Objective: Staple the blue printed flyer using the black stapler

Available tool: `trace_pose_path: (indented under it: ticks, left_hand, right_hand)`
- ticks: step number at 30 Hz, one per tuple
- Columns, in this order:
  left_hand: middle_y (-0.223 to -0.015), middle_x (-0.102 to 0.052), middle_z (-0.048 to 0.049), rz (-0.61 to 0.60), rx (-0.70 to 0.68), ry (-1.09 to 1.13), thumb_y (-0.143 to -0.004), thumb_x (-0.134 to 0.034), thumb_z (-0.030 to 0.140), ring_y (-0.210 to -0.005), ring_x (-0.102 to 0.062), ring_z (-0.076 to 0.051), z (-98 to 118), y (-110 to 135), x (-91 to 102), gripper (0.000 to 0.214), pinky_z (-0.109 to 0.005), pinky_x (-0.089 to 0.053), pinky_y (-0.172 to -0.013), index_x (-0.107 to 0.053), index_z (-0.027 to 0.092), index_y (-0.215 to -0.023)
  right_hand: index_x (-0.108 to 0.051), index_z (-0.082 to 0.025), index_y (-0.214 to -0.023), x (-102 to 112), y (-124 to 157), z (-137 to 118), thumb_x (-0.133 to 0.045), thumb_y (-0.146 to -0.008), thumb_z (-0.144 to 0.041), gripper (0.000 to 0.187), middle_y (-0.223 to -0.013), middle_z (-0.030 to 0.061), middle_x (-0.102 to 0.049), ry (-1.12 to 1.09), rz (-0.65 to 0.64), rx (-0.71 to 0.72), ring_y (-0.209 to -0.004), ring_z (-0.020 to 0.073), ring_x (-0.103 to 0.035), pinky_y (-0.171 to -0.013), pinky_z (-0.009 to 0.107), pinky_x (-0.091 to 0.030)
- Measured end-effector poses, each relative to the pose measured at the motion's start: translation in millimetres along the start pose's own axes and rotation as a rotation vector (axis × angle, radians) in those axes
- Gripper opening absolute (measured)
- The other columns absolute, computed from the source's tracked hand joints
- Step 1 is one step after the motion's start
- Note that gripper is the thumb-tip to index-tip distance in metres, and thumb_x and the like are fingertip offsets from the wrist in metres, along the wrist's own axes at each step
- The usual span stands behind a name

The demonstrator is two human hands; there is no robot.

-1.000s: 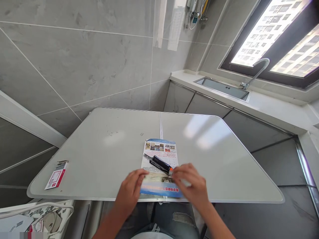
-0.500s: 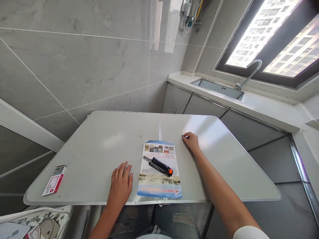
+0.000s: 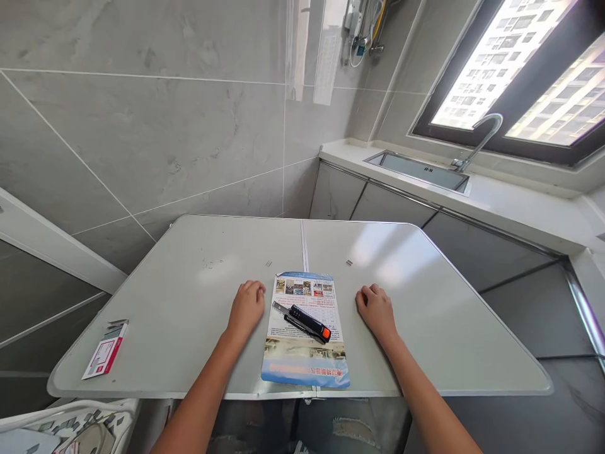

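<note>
My left hand (image 3: 246, 307) rests on the table just left of a printed leaflet (image 3: 305, 372), its fingers loosely curled with nothing visible in them. To the right of the leaflet lies my right hand (image 3: 377, 309), also curled and showing nothing held. On the leaflet, between the hands, is a black tool with an orange end, which looks like a stapler (image 3: 307, 323); a metal strip sticks out at its upper left. A small dark metal piece, perhaps a staple strip (image 3: 349, 262), lies beyond my right hand. Thin metal pieces (image 3: 269, 263) lie beyond my left hand.
Tiny scattered bits (image 3: 212, 262) lie on the folding table (image 3: 155, 302). A red-and-white packet (image 3: 104, 356) with grey pieces at its top sits near the left edge. A white basket (image 3: 125, 416) stands below left. A tiled wall, counter and sink (image 3: 420, 169) are behind.
My right hand has let go of the small metal piece, which now lies on the table, and has drawn back towards me. My left hand has moved forward and right, its fingers now curled.
</note>
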State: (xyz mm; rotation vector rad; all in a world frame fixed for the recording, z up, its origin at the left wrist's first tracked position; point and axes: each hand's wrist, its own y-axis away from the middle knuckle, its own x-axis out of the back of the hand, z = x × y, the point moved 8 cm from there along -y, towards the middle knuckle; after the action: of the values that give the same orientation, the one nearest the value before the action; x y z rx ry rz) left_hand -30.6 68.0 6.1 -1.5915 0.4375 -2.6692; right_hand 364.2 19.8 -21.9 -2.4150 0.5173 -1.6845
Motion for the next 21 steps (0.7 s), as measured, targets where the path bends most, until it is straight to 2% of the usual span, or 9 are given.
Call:
trace_pose_path:
  ticks: [2,4,5,7,10,13,18,21]
  left_hand:
    - [-0.124,-0.071,-0.0148,0.104,-0.049,0.031,-0.100,-0.042,0.013,-0.113,-0.065,-0.026,3.7,-34.7,-4.5,0.034,-0.041,-0.053,-0.101,-0.070,0.014,-0.121]
    - [-0.143,-0.065,-0.0162,0.106,-0.133,0.011,-0.104,-0.036,0.015,-0.126,-0.062,-0.029,10.1,-56.6,-15.6,0.046,-0.046,-0.051,-0.104,-0.062,0.011,-0.141]
    - [-0.146,-0.064,-0.0152,0.095,-0.163,0.003,-0.105,-0.034,0.016,-0.129,-0.060,-0.031,12.0,-62.0,-20.8,0.048,-0.049,-0.051,-0.104,-0.060,0.011,-0.145]
    - [-0.142,-0.068,-0.0139,0.080,-0.187,-0.004,-0.106,-0.034,0.017,-0.128,-0.061,-0.032,12.0,-63.6,-27.9,0.046,-0.052,-0.051,-0.103,-0.066,0.011,-0.139]
    - [-0.127,-0.075,-0.0141,0.106,-0.163,-0.003,-0.101,-0.043,0.010,-0.117,-0.067,-0.028,4.8,-49.9,-28.8,0.038,-0.047,-0.056,-0.103,-0.075,0.012,-0.119]
    - [-0.118,-0.078,-0.0117,0.122,-0.147,0.020,-0.096,-0.045,0.005,-0.112,-0.070,-0.025,-2.5,-26.9,-26.8,0.038,-0.043,-0.059,-0.101,-0.077,0.016,-0.113]
    - [-0.122,-0.077,-0.0127,0.227,-0.066,0.180,-0.103,-0.044,0.019,-0.110,-0.072,-0.025,-17.2,9.2,-19.4,0.042,-0.047,-0.061,-0.100,-0.067,0.017,-0.138]
    - [-0.123,-0.077,-0.0108,0.248,-0.111,0.234,-0.101,-0.042,0.016,-0.113,-0.071,-0.025,-18.5,17.9,-19.6,0.044,-0.049,-0.061,-0.101,-0.072,0.020,-0.134]
  right_hand:
    - [-0.053,-0.021,-0.071,-1.1,-2.0,-1.5,-0.047,-0.099,-0.030,0.030,-0.080,0.0035,-0.050,0.014,-0.002,0.010,-0.079,0.0205,-0.049,-0.075,0.033,-0.034]
    - [-0.052,-0.021,-0.070,-1.7,-5.0,-1.0,-0.046,-0.100,-0.030,0.031,-0.080,0.0030,-0.050,0.018,-0.004,0.019,-0.078,0.0201,-0.050,-0.075,0.032,-0.035]
    - [-0.052,-0.022,-0.070,-1.8,-5.9,-0.4,-0.046,-0.100,-0.030,0.032,-0.080,0.0029,-0.050,0.017,-0.004,0.022,-0.078,0.0200,-0.050,-0.075,0.032,-0.035]
    - [-0.051,-0.022,-0.070,-1.8,-5.9,0.8,-0.045,-0.100,-0.031,0.032,-0.080,0.0028,-0.051,0.011,-0.002,0.025,-0.077,0.0198,-0.051,-0.075,0.032,-0.036]
    - [-0.049,-0.022,-0.069,-2.5,-3.8,1.3,-0.044,-0.100,-0.033,0.033,-0.079,0.0030,-0.052,-0.005,-0.001,0.027,-0.077,0.0205,-0.051,-0.076,0.033,-0.037]
    - [-0.048,-0.022,-0.068,-2.7,-2.8,1.1,-0.045,-0.100,-0.035,0.035,-0.076,0.0031,-0.053,-0.031,0.000,0.028,-0.077,0.0215,-0.052,-0.077,0.034,-0.038]
    - [-0.048,-0.022,-0.066,6.0,-1.6,-7.3,-0.046,-0.103,-0.041,0.041,-0.074,0.0022,-0.053,-0.114,0.029,0.035,-0.069,0.0183,-0.053,-0.069,0.032,-0.041]
    - [-0.052,-0.022,-0.069,16.5,7.1,-31.9,-0.049,-0.105,-0.045,0.044,-0.075,0.0014,-0.054,-0.339,0.076,0.090,-0.064,0.0162,-0.054,-0.064,0.029,-0.042]
